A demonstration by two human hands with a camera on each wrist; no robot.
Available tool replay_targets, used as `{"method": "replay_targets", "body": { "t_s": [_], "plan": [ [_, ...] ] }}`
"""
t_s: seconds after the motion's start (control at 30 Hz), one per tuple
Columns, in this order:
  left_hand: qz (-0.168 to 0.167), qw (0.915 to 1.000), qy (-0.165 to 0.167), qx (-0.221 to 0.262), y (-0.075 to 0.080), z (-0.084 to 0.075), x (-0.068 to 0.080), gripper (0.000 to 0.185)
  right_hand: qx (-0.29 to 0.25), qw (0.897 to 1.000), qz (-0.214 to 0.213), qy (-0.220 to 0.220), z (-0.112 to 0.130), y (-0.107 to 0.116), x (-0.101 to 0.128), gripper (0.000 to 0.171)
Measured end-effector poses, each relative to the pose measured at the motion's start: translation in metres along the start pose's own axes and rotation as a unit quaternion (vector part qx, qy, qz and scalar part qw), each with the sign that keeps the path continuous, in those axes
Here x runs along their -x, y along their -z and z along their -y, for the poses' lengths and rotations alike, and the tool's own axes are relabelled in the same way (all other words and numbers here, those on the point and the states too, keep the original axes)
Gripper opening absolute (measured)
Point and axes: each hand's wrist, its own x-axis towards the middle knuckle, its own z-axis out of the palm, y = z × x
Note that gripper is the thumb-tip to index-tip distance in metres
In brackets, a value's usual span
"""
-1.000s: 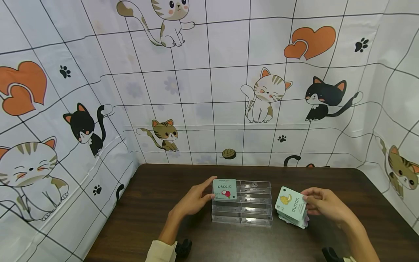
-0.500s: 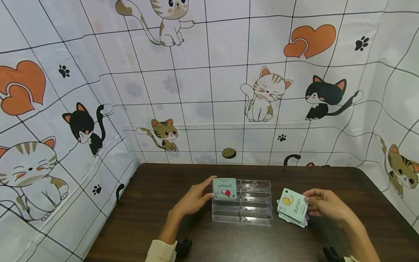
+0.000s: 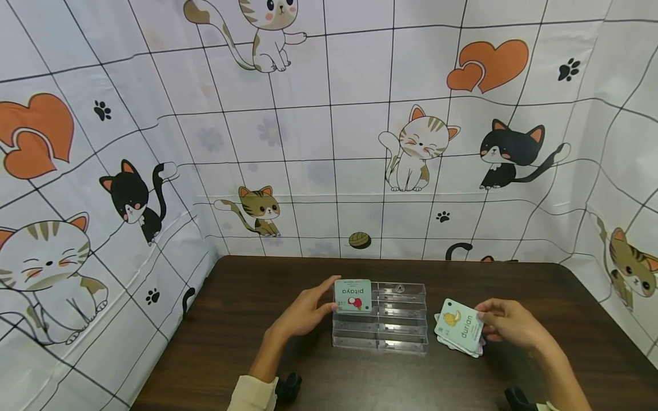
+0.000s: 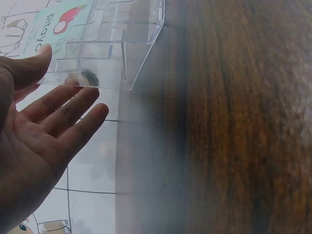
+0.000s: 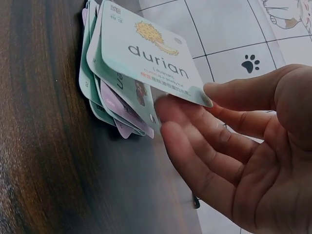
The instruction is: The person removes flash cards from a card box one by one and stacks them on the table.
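My right hand (image 3: 509, 323) pinches a corner of the durian card (image 5: 146, 53) between thumb and fingers. In the right wrist view the card tilts up off a fanned stack of green and purple cards (image 5: 90, 73) beneath it. Left of the stack, a clear plastic tiered rack (image 3: 354, 337) stands on the table. A pitaya card (image 3: 353, 297), its text upside down in the head view, sits at the rack's upper left. My left hand (image 3: 303, 311) holds the rack's left edge, thumb at the card's side and index finger toward the back corner. The other fingers extend loosely in the left wrist view.
The dark wooden table (image 3: 205, 354) ends at the back against a white curtain (image 3: 354, 142) printed with cats and a grid. A black strap mount (image 3: 289, 389) is on the left wrist.
The durian card has lowered slightly and shifted a little right over the stack, with the right hand still pinching it. The left hand, rack and pitaya card have stayed put.
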Motion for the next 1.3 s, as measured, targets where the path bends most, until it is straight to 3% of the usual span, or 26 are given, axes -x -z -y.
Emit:
{"method": "replay_targets", "body": {
  "t_s": [0.3,0.43,0.7,1.03,1.3],
  "plan": [
    [-0.001,1.0000,0.004,0.004,0.000,-0.001,0.002,0.066,0.125,0.991,-0.039,0.020,0.005,0.001,0.002,0.032],
    [0.000,1.0000,0.004,0.002,0.001,-0.001,0.001,0.067,0.147,0.988,-0.039,0.029,0.006,0.004,0.001,0.034],
    [-0.002,1.0000,0.003,-0.003,0.002,-0.003,0.000,0.067,0.119,0.991,-0.032,0.042,0.013,0.004,0.003,0.038],
    [-0.001,1.0000,0.001,-0.001,0.002,-0.003,0.000,0.067,0.036,0.998,-0.007,0.056,0.023,-0.003,0.004,0.046],
    [0.001,1.0000,0.001,0.003,0.000,-0.001,0.000,0.067,-0.031,0.997,0.012,0.072,0.035,-0.013,0.002,0.050]
  ]
}}
